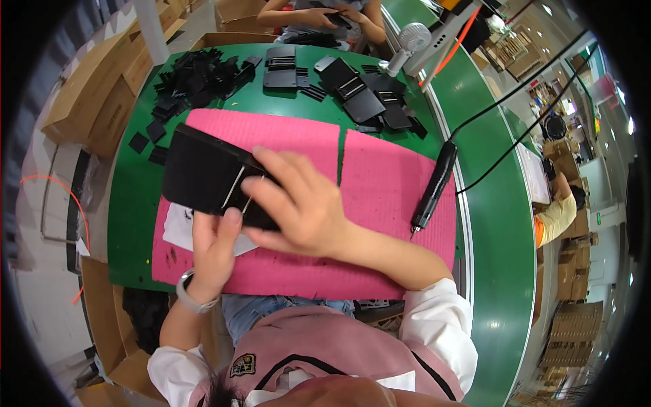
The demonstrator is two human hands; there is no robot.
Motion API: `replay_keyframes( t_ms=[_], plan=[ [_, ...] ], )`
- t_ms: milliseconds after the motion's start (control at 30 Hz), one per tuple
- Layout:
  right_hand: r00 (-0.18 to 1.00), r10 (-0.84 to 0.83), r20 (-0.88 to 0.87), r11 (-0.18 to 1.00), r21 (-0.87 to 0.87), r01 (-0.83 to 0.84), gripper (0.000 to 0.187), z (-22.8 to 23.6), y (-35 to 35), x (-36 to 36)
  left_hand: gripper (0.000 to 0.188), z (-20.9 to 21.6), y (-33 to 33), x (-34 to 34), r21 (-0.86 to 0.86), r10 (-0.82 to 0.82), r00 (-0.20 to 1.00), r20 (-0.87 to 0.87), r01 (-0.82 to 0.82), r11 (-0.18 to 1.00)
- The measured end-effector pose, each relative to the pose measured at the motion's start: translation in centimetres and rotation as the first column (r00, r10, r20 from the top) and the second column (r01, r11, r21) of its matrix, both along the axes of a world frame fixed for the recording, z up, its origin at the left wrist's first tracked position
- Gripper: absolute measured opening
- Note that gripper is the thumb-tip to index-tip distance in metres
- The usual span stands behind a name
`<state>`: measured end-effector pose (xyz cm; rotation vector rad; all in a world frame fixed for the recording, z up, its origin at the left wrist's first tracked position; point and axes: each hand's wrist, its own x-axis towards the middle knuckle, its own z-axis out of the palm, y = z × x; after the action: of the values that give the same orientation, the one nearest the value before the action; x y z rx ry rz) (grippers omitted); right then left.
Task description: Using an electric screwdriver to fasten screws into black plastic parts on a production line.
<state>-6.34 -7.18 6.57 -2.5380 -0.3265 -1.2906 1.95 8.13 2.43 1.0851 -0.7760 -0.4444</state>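
Note:
A flat black hinged plastic part [203, 171] with thin silvery rods across its middle is held tilted over the pink mat [380, 183]. My left hand [215, 247] grips its lower edge, the thumb on top near a rod and the other fingers mostly hidden under it. On the right end of the part lies my right hand [302, 207], its fingers bent over the rods and the edge. Below the part is a white paper sheet [178, 229], partly covered.
An electric screwdriver [437, 180] with a black cable rests on the mat's right side. Loose black pieces [196, 78] are heaped at the far left, and similar hinged parts [352, 91] lie at the back. A small white fan [407, 44] stands near another person's hands [339, 15].

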Motion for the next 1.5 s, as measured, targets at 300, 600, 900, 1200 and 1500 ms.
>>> replay_keyframes(
  t_ms=[300, 600, 900, 1200, 1500],
  plan=[
    [0.927, -0.095, -0.363, 0.913, 0.34, 0.226, 0.041, -3.8, -11.2, 1.4, 0.033, 2.1, -6.2, 1.7, 0.105, 0.023, 0.99, -0.139, -0.008, 0.994],
    [0.595, -0.61, -0.523, 0.781, -0.269, 0.564, 0.034, -6.1, -19.7, 11.6, 0.032, -0.1, -4.9, 2.4, 0.156, -0.013, 0.989, -0.15, 0.037, 0.987],
    [0.718, -0.533, -0.448, 0.846, -0.249, 0.472, 0.029, -3.9, -16.4, 7.1, 0.035, 0.8, -4.0, 2.5, 0.055, -0.115, 0.941, -0.319, 0.14, 0.989],
    [0.761, 0.646, -0.064, 0.589, 0.676, -0.443, 0.014, 0.8, -7.8, 0.7, 0.035, -0.2, -4.4, 2.4, 0.022, -0.302, 0.799, -0.519, 0.366, 0.93],
    [0.677, 0.571, -0.465, 0.788, 0.542, -0.292, 0.034, 0.4, -8.1, -1.1, 0.036, -0.4, -4.3, 1.9, 0.116, -0.309, 0.807, -0.503, 0.417, 0.902]
  ],
)
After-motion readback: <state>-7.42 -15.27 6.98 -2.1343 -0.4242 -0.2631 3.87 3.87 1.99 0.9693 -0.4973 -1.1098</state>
